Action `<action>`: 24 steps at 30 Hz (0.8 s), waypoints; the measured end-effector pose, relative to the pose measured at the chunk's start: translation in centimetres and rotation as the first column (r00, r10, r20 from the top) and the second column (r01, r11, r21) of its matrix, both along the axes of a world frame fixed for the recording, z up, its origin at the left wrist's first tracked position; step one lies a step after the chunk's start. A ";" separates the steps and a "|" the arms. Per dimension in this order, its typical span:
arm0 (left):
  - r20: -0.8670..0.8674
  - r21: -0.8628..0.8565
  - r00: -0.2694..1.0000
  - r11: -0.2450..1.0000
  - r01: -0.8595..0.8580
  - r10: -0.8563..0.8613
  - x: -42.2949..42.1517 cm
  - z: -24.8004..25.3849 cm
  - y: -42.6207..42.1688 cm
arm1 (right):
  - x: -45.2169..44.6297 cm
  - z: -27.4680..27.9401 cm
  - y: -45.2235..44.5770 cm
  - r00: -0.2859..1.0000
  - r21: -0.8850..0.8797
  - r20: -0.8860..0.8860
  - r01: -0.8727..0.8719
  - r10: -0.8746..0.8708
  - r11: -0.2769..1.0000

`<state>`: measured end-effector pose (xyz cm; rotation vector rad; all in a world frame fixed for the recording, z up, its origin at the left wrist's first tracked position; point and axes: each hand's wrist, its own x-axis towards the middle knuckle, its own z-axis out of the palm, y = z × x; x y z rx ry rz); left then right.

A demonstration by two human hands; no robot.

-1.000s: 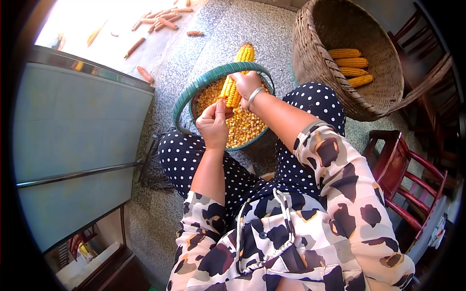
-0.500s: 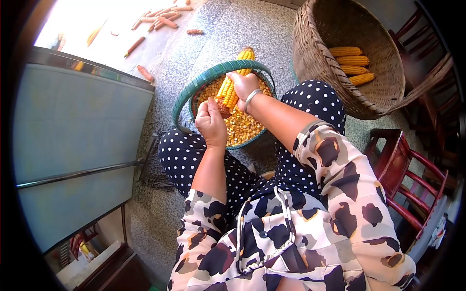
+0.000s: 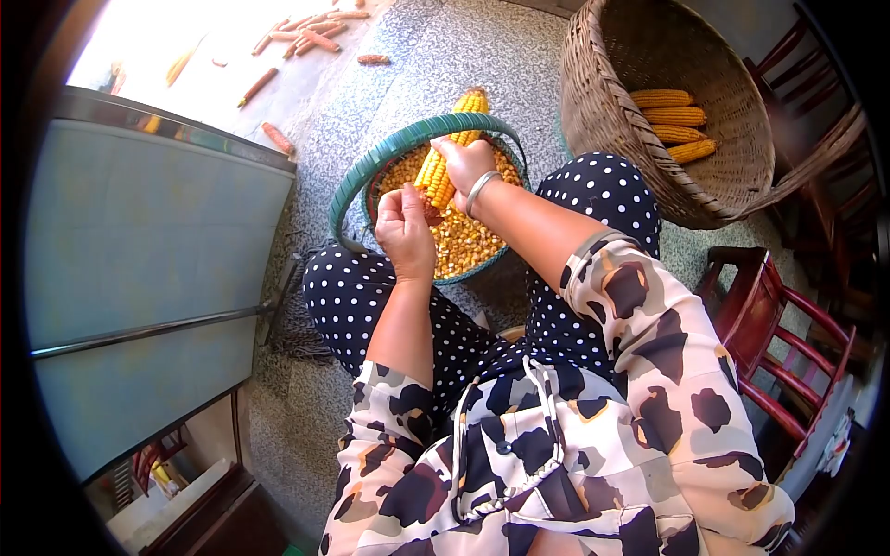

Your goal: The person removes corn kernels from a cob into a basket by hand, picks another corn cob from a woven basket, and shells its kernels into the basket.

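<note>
My right hand (image 3: pixel 466 169) is wrapped around a yellow ear of corn (image 3: pixel 470 104), tilted over a green-handled basket (image 3: pixel 408 134). At the ear's near end some kernels are gone and the reddish-brown cob shows. My left hand (image 3: pixel 404 230) is closed there, thumb and fingers pinched against that end. Loose corn kernels (image 3: pixel 465 243) fill the basket below both hands. The basket stands between my knees, its arched handle on the far side of my hands.
A large wicker basket (image 3: pixel 607 139) holding several ears of corn (image 3: pixel 675 116) stands at the upper right. Stripped cobs (image 3: pixel 311 37) lie on the floor at the upper left. A red wooden chair (image 3: pixel 756 315) is on the right; a pale blue panel (image 3: pixel 158 250) is on the left.
My left hand's fingers have shifted slightly upward against the near end of the ear. The right hand and the ear stay almost in place.
</note>
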<state>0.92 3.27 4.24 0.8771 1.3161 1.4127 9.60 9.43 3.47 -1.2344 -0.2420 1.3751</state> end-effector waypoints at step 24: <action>0.011 0.016 0.997 0.997 0.081 -0.081 -0.3 -0.5 0.1 | 0.3 0.3 0.1 0.995 0.062 0.094 -0.029 0.023 0.998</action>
